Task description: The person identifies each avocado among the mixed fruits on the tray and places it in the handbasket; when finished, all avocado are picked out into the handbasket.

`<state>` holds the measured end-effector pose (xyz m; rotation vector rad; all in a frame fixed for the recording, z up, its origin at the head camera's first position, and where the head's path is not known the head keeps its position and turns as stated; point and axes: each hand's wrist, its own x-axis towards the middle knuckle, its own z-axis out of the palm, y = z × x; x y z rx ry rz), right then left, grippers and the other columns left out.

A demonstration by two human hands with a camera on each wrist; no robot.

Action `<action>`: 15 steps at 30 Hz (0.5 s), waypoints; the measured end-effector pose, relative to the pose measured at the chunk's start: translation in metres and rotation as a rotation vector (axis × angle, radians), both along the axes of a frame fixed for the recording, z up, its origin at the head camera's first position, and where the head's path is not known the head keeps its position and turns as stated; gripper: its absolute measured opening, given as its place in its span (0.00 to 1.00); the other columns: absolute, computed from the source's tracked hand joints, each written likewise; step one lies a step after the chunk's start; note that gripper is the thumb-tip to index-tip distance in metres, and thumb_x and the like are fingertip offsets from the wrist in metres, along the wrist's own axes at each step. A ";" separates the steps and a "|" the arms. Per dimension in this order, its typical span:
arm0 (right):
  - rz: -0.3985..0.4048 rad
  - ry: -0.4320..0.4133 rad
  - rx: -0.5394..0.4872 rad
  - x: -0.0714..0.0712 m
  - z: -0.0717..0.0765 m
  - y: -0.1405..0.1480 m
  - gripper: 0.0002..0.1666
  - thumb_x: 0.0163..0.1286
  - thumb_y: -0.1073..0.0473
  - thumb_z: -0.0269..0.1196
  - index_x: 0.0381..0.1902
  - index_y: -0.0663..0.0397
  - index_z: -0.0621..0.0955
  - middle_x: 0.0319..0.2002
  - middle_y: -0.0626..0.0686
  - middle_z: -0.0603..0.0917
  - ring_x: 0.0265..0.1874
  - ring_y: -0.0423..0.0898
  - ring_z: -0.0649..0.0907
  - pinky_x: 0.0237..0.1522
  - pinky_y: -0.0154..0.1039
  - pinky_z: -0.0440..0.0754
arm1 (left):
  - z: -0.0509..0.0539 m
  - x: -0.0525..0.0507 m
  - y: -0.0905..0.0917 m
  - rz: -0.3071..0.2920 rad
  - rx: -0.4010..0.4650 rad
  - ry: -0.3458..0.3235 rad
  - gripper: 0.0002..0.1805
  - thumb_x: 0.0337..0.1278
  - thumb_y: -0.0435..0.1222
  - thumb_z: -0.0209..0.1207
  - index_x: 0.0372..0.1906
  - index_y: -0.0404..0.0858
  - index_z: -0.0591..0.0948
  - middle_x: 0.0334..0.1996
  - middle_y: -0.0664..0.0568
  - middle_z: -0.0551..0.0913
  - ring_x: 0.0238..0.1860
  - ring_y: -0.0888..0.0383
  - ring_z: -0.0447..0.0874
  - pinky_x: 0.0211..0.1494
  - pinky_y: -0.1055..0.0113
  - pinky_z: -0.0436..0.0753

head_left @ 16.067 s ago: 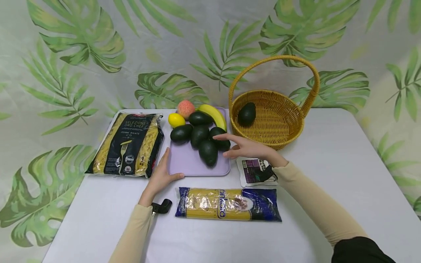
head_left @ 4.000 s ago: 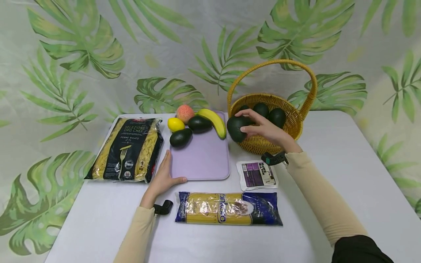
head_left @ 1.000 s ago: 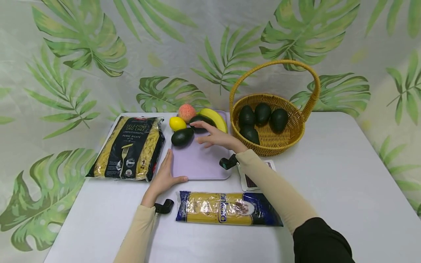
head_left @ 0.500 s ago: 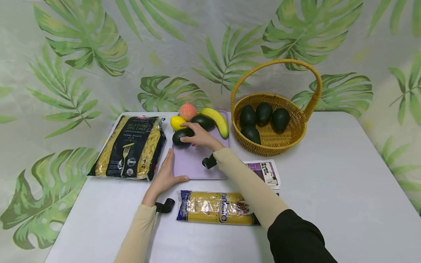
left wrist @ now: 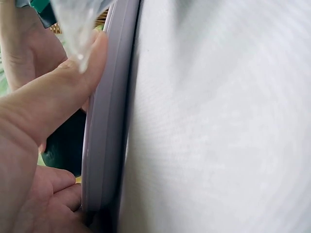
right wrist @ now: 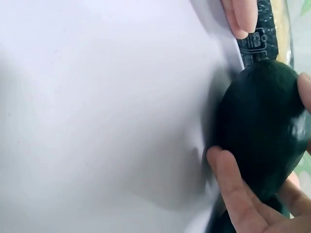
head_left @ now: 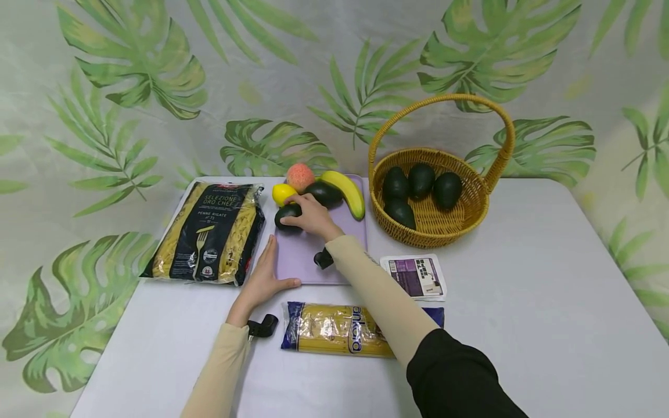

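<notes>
My right hand [head_left: 313,217] grips a dark green avocado [head_left: 284,218] at the left side of the lilac tray [head_left: 298,264]. In the right wrist view, fingers and thumb lie around opposite sides of that avocado [right wrist: 265,126]. My left hand [head_left: 263,281] rests against the tray's near left corner, fingers along the left edge and thumb at the front; the left wrist view shows its thumb touching the tray rim [left wrist: 104,121]. Behind the gripped fruit lie a lemon [head_left: 283,193], a peach [head_left: 300,176], another avocado [head_left: 325,194] and a banana [head_left: 345,191].
A wicker basket [head_left: 444,232] with a tall handle holds several avocados [head_left: 420,181] right of the tray. A penne bag [head_left: 206,232] lies left, a spaghetti pack [head_left: 334,331] in front, partly under my right forearm. A small white-and-purple packet [head_left: 415,276] lies before the basket.
Over the shown time, several avocados have gone from tray to basket. In the last second my right hand has moved left across the tray and taken hold of an avocado. My left hand has stayed put.
</notes>
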<state>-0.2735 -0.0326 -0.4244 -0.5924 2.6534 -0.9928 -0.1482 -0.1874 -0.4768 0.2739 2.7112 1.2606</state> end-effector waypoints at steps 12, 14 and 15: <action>0.144 0.005 -0.240 0.004 0.024 0.032 0.26 0.64 0.52 0.66 0.58 0.50 0.75 0.62 0.54 0.70 0.58 0.49 0.69 0.57 0.43 0.72 | 0.002 0.000 0.001 0.005 -0.013 0.005 0.66 0.45 0.45 0.73 0.73 0.28 0.36 0.74 0.35 0.33 0.73 0.41 0.33 0.73 0.47 0.43; 0.170 -0.014 -0.294 0.004 0.031 0.043 0.26 0.64 0.54 0.66 0.59 0.51 0.75 0.61 0.54 0.70 0.55 0.50 0.71 0.49 0.42 0.79 | 0.002 0.001 0.001 0.007 -0.011 -0.001 0.66 0.45 0.45 0.72 0.73 0.28 0.35 0.74 0.36 0.33 0.73 0.41 0.33 0.73 0.47 0.42; 0.179 -0.030 -0.318 0.005 0.035 0.050 0.26 0.64 0.54 0.66 0.59 0.52 0.75 0.61 0.54 0.70 0.53 0.49 0.72 0.45 0.42 0.81 | 0.003 0.001 0.002 0.007 -0.011 -0.005 0.66 0.45 0.45 0.72 0.74 0.28 0.35 0.74 0.36 0.33 0.74 0.41 0.33 0.73 0.47 0.42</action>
